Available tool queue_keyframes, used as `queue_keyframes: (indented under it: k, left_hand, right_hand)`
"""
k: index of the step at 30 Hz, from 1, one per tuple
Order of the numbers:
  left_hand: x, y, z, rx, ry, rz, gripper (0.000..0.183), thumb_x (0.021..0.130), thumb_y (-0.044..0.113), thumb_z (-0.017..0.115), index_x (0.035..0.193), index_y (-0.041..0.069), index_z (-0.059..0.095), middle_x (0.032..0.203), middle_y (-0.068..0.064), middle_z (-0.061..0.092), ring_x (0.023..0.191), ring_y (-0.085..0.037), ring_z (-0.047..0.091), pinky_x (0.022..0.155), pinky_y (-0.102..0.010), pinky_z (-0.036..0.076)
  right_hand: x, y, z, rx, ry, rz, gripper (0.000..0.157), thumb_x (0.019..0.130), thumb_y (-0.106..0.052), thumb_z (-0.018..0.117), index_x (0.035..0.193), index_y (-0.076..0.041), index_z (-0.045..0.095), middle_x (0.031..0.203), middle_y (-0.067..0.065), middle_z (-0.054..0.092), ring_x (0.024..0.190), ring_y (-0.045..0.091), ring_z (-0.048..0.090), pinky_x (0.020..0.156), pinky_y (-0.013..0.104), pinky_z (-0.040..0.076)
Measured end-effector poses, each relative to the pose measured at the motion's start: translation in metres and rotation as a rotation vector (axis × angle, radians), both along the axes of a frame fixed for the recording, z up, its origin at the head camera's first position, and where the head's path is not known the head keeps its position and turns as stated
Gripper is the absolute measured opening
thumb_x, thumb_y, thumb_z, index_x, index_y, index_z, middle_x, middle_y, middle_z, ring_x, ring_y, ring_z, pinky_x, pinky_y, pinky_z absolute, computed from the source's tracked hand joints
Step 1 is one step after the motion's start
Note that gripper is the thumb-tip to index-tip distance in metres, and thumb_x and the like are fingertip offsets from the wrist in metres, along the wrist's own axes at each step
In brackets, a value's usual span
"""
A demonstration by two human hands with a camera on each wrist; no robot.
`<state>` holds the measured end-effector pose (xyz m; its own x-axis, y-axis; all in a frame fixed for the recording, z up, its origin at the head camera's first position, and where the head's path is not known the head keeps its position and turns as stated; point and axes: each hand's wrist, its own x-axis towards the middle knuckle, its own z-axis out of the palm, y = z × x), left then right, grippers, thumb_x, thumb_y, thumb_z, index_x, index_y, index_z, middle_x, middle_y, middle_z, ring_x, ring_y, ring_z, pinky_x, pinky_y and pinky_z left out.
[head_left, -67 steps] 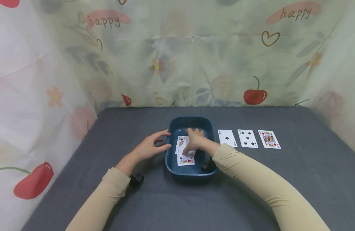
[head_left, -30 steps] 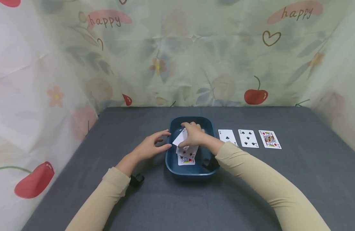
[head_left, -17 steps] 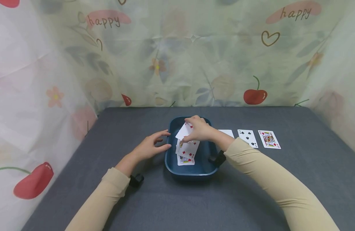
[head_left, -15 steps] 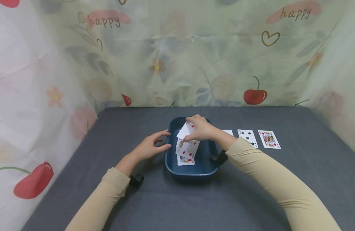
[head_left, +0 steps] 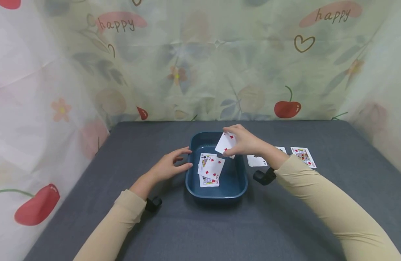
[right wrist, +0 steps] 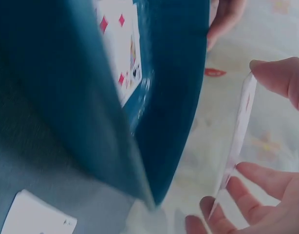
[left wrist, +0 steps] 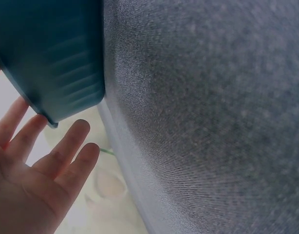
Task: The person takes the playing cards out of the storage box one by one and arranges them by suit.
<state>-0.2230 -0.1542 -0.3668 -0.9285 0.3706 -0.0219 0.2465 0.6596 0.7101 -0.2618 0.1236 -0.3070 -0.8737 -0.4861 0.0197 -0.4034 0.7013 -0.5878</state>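
Note:
My right hand (head_left: 247, 142) pinches a diamond playing card (head_left: 222, 143) by its edges, thumb on one side and fingertips on the other, above the bin's right rim. In the right wrist view this card (right wrist: 242, 119) appears nearly edge-on. Fingers spread, my left hand (head_left: 169, 163) rests its fingertips at the left rim of the dark blue bin (head_left: 216, 198); the left wrist view shows fingertips (left wrist: 40, 119) along the rim. Inside the bin, a four of diamonds (head_left: 214, 166) overlaps a spade court card (head_left: 203, 159) and a red-suited court card (head_left: 209, 182).
Right of the bin, three cards lie face up in a row on the grey cloth: the ace of clubs (head_left: 257, 161), the mostly hidden five of spades (head_left: 280, 149) and the king of diamonds (head_left: 303, 156). My right forearm crosses over them. A printed curtain (head_left: 200, 72) surrounds the table.
My right hand has picked a diamond card out of the pile in the bin and carried it up and right to the rim, uncovering the four of diamonds. The left hand has stayed put.

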Motion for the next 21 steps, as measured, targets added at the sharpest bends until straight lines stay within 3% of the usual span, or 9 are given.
queue_keyframes:
  k: [10,21]
  left_hand:
    - [0.0,0.0,-0.001,-0.007,-0.008,0.011,0.056,0.087,0.038,0.063,0.137,0.018,0.045,0.152,-0.007,0.032,0.131,-0.036,0.044,0.105,-0.054,0.037]
    - [-0.001,0.0,-0.001,-0.006,-0.008,0.007,0.057,0.088,0.038,0.063,0.137,0.018,0.044,0.152,-0.007,0.032,0.131,-0.036,0.044,0.105,-0.054,0.037]
  right_hand:
    - [0.003,0.035,0.003,-0.001,-0.001,0.026,0.081,0.074,-0.02,0.074,0.143,-0.007,0.034,0.138,0.019,0.037,0.109,0.03,0.043,0.072,0.027,0.048]
    - [0.006,0.066,0.003,-0.005,0.005,0.067,0.081,0.074,-0.023,0.077,0.143,-0.011,0.036,0.137,0.015,0.039,0.108,0.026,0.044,0.076,0.029,0.048]
